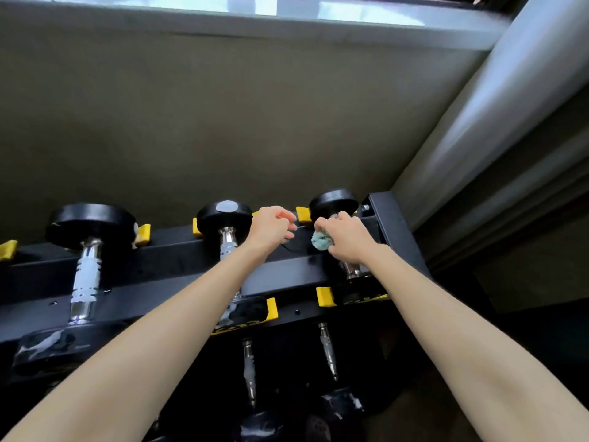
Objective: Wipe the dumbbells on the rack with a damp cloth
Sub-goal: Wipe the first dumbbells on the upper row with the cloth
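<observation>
A black rack (178, 266) holds dumbbells with black heads and chrome handles in yellow cradles. On the top row, the rightmost dumbbell (333, 202) has my right hand (345, 239) closed over its handle, with a bunched teal cloth (321, 241) in the grip. My left hand (271, 228) hovers just left of it, fingers loosely curled, holding nothing, between that dumbbell and the middle dumbbell (223, 215). A larger dumbbell (89, 224) lies further left. Most of the rightmost handle is hidden by my hand.
A lower row of the rack carries more dumbbells (250, 371). The beige wall (223, 122) stands right behind the rack, with a window ledge above. The rack's end post (392, 224) and a grey column (478, 129) close off the right side.
</observation>
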A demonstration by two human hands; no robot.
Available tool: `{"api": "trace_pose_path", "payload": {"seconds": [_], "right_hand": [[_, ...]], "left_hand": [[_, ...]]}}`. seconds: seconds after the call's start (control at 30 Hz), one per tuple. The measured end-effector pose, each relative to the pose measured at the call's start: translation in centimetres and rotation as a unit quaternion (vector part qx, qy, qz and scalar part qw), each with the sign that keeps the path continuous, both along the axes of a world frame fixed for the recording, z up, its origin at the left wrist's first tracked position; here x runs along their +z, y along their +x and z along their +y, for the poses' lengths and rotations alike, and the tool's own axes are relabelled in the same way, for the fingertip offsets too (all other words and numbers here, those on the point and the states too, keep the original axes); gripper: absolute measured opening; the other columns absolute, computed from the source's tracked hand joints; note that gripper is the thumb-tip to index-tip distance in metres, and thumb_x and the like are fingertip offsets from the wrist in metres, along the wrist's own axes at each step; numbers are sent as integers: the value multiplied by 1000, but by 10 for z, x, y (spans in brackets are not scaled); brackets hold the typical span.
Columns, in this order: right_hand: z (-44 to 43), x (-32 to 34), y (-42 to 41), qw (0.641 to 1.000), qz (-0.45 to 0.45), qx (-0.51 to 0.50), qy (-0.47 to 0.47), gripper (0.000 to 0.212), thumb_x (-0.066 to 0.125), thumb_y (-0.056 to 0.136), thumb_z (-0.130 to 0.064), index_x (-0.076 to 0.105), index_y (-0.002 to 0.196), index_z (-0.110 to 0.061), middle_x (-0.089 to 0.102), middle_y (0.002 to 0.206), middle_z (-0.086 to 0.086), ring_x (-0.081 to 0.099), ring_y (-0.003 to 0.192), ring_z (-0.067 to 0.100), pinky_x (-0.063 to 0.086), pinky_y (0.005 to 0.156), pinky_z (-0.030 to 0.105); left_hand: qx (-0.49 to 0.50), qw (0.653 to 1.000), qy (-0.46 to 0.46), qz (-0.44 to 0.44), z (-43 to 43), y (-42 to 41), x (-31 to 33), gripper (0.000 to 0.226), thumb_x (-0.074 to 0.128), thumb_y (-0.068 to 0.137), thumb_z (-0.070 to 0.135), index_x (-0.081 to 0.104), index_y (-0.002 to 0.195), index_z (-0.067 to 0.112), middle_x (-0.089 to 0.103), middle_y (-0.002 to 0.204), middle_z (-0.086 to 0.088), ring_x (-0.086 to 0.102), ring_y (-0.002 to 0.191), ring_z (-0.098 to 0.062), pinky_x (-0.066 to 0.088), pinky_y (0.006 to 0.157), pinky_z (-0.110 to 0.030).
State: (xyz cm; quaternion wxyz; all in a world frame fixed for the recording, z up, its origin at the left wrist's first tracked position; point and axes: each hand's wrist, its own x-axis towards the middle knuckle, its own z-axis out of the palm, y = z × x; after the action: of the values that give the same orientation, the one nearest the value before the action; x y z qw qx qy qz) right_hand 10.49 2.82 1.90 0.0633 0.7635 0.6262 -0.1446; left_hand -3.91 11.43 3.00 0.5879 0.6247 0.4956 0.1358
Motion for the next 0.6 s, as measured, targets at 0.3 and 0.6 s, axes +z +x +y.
{"api": "trace_pose_path", "payload": {"seconds": [0.3,0.6], "right_hand": [[-29,-5,-2,969,155,-127,-146,24,53,78,-12,60,97,-24,52,96,6,50,90,27,39,68,28],[17,9,-70,719,582,-362,116,49,51,51,-9,60,96,-25,58,98,3,53,90,19,41,71,29]], "left_hand": [[5,1000,-14,-13,-6,-7,9,40,27,86,-8,63,103,-1,62,92,-14,58,68,-18,49,63,-22],[76,997,-11,-25,25,-85,19,32,36,85,-6,63,96,5,63,78,-7,57,59,-16,51,47,-16]]}}
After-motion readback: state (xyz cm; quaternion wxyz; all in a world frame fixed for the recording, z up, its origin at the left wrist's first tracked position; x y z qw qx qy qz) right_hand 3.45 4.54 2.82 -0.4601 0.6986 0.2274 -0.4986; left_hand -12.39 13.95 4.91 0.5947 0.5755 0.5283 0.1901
